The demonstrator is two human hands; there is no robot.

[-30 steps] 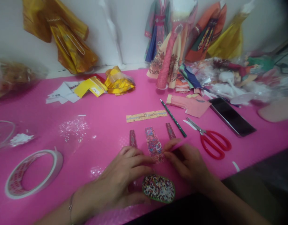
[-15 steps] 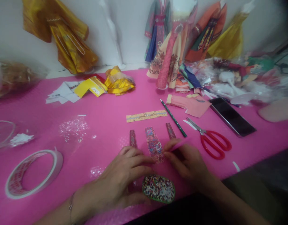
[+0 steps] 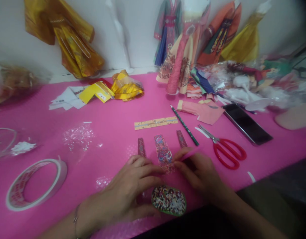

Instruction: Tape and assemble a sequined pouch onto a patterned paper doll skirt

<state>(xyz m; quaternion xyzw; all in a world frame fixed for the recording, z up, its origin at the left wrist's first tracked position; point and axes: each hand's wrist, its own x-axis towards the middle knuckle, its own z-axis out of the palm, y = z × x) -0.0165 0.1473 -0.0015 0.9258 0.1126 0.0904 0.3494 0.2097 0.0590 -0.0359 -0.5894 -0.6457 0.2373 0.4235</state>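
A patterned fabric strip (image 3: 163, 149) in blue, red and pink lies in front of me on the pink table. My left hand (image 3: 136, 182) rests palm down at its left, fingers stretched out and apart, fingertips at the strip's lower end. Between the thumb and fingers of my right hand (image 3: 199, 171) is a slim pink stick-like tool (image 3: 190, 153), its tip at the strip's lower right edge. Dark red strips (image 3: 141, 147) lie on either side, one partly behind my left hand. Below my fingers sits a small green-rimmed dish of mixed beads (image 3: 169, 200).
Right of my hands lie red-handled scissors (image 3: 229, 152), a dark pencil (image 3: 185, 125) and a phone (image 3: 247, 123). A beige trim strip (image 3: 155, 123) lies ahead. At left is a tape roll (image 3: 37, 184). Small doll dresses (image 3: 179, 59) stand along the wall.
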